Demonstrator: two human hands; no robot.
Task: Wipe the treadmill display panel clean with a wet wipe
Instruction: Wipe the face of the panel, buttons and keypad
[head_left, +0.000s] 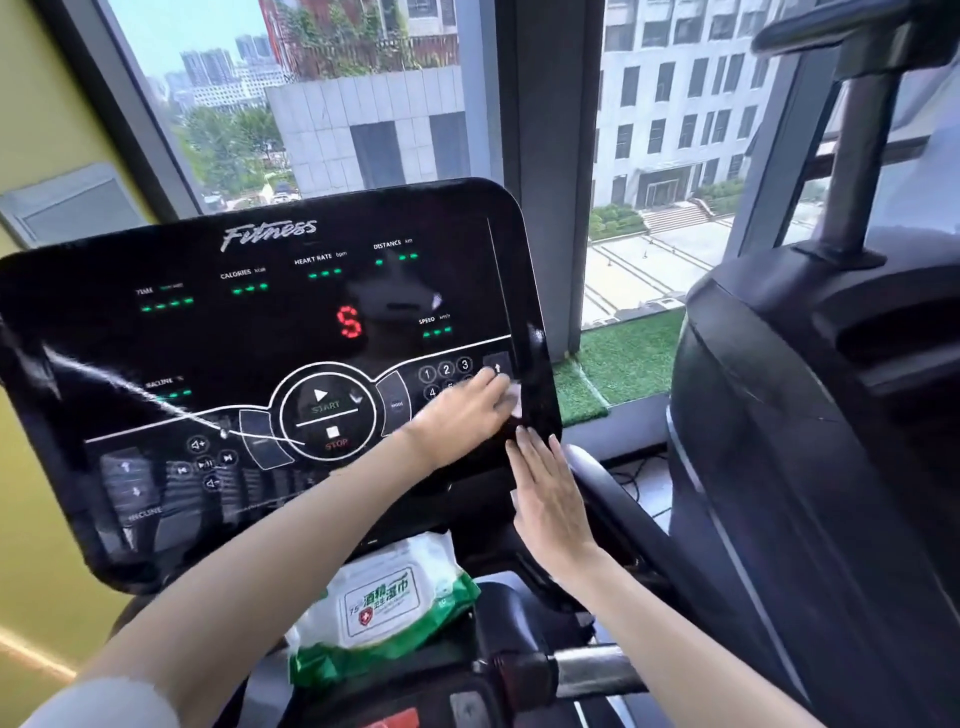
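Head view, display panel: a glossy black console with green readouts and a red figure lit. A pale streak crosses its left side.
Wet wipe: a small white sheet on the panel's lower right, by the number keys and just under the arrow key. Only its far edge shows past the fingertips.
Left hand: it reaches across the panel and presses the wipe flat under fairly straight fingers. It is blurred, and a thumb pinch cannot be ruled out.
Right hand: flat with the fingers together and straight, and it holds nothing. The fingertips touch the panel's lower right edge, seemingly steadying it.
Wipe pack: a green and white pack lying in the tray below the console.
Neighbouring machine: a dark housing well off to the right, in front of the window.
Step in hand: judged as wiping the right-hand margin, with most of the panel left to cover.
Doing it well: keep the palm light over the START and number keys so that none is triggered. Work in overlapping passes leftward toward the streak, and turn the wipe to a fresh face when it drags. The right hand should brace the edge so the console does not rock.
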